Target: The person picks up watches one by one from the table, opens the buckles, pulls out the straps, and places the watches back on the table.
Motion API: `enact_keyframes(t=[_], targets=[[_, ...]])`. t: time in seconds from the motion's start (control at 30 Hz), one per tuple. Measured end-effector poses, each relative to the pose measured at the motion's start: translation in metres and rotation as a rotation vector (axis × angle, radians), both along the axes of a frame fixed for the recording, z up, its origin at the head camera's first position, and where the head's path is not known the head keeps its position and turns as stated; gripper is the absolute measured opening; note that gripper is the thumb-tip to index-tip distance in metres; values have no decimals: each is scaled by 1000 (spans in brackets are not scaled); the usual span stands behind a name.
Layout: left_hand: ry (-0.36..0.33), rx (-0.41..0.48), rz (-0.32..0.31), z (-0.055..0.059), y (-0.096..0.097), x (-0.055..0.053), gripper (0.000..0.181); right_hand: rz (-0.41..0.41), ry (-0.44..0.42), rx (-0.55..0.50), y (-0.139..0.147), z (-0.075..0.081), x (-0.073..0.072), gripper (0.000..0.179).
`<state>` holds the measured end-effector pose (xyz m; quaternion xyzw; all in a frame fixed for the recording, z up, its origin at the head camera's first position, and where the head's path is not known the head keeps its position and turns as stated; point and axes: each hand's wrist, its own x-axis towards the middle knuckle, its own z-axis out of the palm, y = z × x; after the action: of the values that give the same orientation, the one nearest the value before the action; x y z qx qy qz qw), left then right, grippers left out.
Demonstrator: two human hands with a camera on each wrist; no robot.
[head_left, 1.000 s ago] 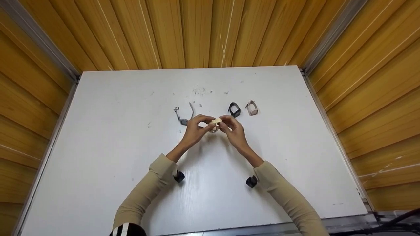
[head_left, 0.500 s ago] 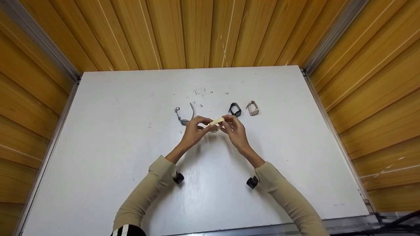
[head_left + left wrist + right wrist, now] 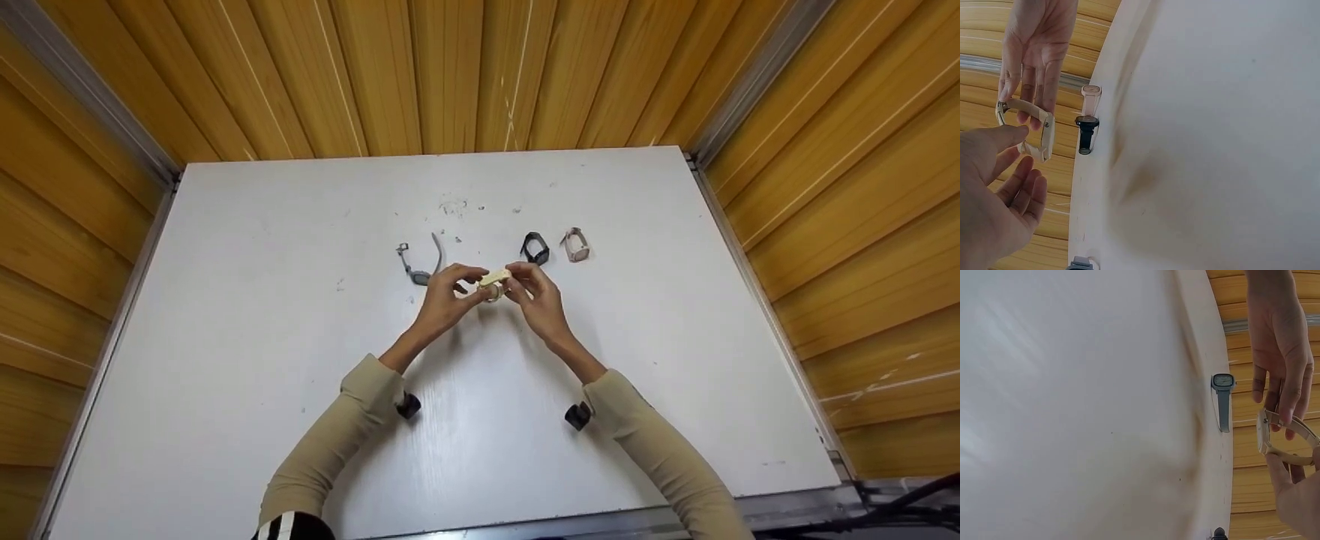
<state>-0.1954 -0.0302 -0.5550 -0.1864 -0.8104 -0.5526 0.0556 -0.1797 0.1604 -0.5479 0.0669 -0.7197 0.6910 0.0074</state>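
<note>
A cream wristwatch (image 3: 495, 278) is held above the table between both hands, its strap forming a closed loop. My left hand (image 3: 448, 294) pinches one side of it between thumb and fingers. From the other side my right hand (image 3: 538, 300) grips it, thumb below and fingertips at the case end. In the left wrist view the watch (image 3: 1048, 135) shows its case edge-on, with the left index finger reaching over the loop. The right wrist view shows the same watch (image 3: 1264, 433) with the strap curving away from the case.
A grey watch (image 3: 420, 277) lies unfastened left of the hands on the white table (image 3: 300, 337). Behind the right hand stand a black watch (image 3: 536, 248) and a pale pink watch (image 3: 577, 245), both looped. Wood-look panels (image 3: 450, 75) wall the back and sides.
Between the fingers the cream watch has turned, so more of its case and the loop below now show. Both hands stay in nearly the same place. The other watches have not moved.
</note>
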Motion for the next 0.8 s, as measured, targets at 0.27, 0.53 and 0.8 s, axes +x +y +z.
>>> enact_keyframes(t=[0.27, 0.53, 0.8], targets=[[-12, 8, -2, 4, 2, -1, 20, 13, 96, 98, -1, 1, 1, 31], [-19, 16, -6, 2, 6, 2, 21, 14, 177, 177, -2, 25, 17, 26], [-20, 32, 9, -2, 3, 1, 19, 19, 193, 176, -6, 26, 18, 24]])
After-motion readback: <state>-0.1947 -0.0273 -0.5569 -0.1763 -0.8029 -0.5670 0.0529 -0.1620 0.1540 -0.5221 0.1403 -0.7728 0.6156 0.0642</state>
